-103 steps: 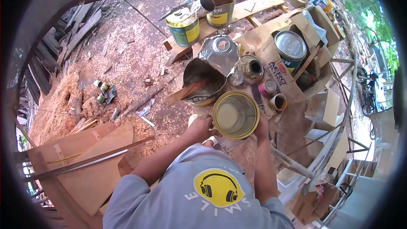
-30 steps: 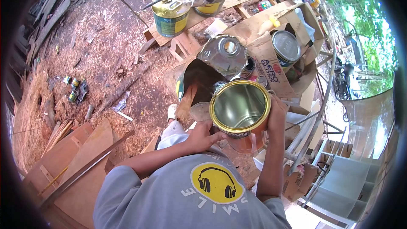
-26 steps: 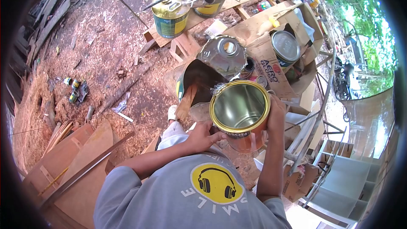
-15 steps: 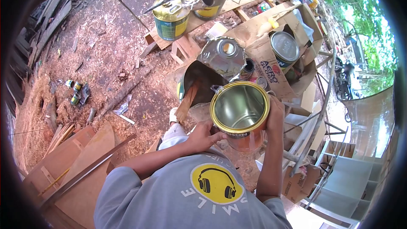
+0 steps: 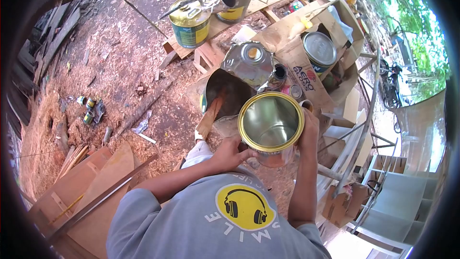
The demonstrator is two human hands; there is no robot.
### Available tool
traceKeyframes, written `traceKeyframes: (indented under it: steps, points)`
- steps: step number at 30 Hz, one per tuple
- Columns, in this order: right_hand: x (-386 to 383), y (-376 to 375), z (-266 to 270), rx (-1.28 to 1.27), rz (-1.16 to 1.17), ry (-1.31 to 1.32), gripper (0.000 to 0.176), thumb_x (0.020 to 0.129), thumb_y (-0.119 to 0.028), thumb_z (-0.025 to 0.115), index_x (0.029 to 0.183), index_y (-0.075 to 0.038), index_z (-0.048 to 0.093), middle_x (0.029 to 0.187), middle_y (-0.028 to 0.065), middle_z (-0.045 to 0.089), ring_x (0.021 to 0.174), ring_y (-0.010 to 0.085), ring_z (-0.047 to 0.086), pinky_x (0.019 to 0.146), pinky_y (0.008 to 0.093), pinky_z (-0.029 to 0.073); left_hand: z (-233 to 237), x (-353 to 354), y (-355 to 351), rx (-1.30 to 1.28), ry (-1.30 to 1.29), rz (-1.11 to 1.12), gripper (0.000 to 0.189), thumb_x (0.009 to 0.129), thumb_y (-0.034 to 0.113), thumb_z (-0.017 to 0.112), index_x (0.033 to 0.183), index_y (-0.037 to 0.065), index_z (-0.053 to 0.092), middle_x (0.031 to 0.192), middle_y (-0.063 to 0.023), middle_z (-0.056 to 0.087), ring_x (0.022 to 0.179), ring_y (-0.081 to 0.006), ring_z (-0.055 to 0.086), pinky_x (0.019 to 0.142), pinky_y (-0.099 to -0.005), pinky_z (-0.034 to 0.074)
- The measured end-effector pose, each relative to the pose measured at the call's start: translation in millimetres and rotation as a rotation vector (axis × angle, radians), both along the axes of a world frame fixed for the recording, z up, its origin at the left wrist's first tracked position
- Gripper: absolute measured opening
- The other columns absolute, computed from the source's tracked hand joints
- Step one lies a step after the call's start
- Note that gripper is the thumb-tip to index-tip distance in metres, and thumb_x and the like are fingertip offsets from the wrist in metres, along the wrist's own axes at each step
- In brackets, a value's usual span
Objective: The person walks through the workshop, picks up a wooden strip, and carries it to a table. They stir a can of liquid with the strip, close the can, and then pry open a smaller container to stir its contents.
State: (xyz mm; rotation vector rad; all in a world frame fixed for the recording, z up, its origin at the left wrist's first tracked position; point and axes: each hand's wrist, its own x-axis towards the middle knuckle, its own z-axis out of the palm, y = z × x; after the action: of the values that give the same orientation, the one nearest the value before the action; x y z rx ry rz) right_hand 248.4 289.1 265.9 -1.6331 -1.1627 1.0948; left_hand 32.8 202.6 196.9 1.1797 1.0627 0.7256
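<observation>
An open paint can (image 5: 247, 136) with a gold rim and shiny bare inside is held in front of my chest, its mouth facing up toward me. My left hand (image 5: 230, 156) grips its near left side, thumb pressed to the wall below the rim. Around the right side wraps my right hand (image 5: 309, 124), its fingers partly hidden behind the can. Just beyond the can stands a cut-open tin (image 5: 227, 84) with a dark inside and a flat wooden stick (image 5: 207, 122) leaning in it. Past that sits a silver-topped can (image 5: 249, 67) with a small round opening.
A cardboard box (image 5: 304, 74) at the right holds a lidded can (image 5: 319, 49). A green and yellow can (image 5: 191, 31) stands on a plank at the back. Wooden boards (image 5: 96, 182) lie at lower left. Metal bars (image 5: 366, 124) run along the right. Wood shavings cover the ground.
The can has tipped slightly in my hands, so its label no longer shows. Both hands keep their grip, and the view has shifted a little.
</observation>
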Motion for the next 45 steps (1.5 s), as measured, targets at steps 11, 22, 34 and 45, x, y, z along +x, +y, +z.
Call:
traceKeyframes:
  steps: [11,22,34,45]
  points:
    - [-2,17,14,-0.043,0.087,-0.209,0.03,0.093,-0.016,0.046,0.091,0.004,0.068,0.078,0.0065,0.065,0.069,0.0095,0.057,0.066,0.0249,0.045,-22,10,-8,-0.126,-0.228,0.089,0.051,0.081,0.038,0.075,0.106,-0.004,0.06,0.071,-0.0098,0.066,0.063,-0.0148,0.062,0.061,-0.0318,0.05]
    - [-12,26,23,-0.011,0.103,-0.354,0.031,0.093,-0.016,0.048,0.09,0.008,0.066,0.073,0.0163,0.064,0.066,0.02,0.055,0.068,0.0332,0.043,-18,11,-7,-0.229,-0.387,0.121,0.035,0.085,0.028,0.072,0.096,-0.003,0.06,0.07,-0.0077,0.066,0.062,-0.0123,0.062,0.059,-0.0284,0.05]
    - [-4,28,15,0.003,0.11,-0.393,0.03,0.09,-0.017,0.049,0.089,0.007,0.067,0.081,0.0217,0.062,0.079,0.0296,0.057,0.075,0.0385,0.041,-17,11,-7,-0.244,-0.405,0.11,0.034,0.086,0.028,0.071,0.093,-0.004,0.06,0.071,-0.0086,0.066,0.063,-0.0131,0.062,0.06,-0.0285,0.05]
    - [3,27,7,0.004,0.119,-0.427,0.032,0.093,-0.017,0.046,0.09,0.005,0.068,0.081,0.0086,0.067,0.072,0.013,0.059,0.069,0.027,0.046,-16,12,-8,-0.257,-0.385,0.116,0.033,0.087,0.026,0.07,0.095,-0.004,0.06,0.073,-0.0086,0.066,0.064,-0.0134,0.062,0.061,-0.0294,0.05]
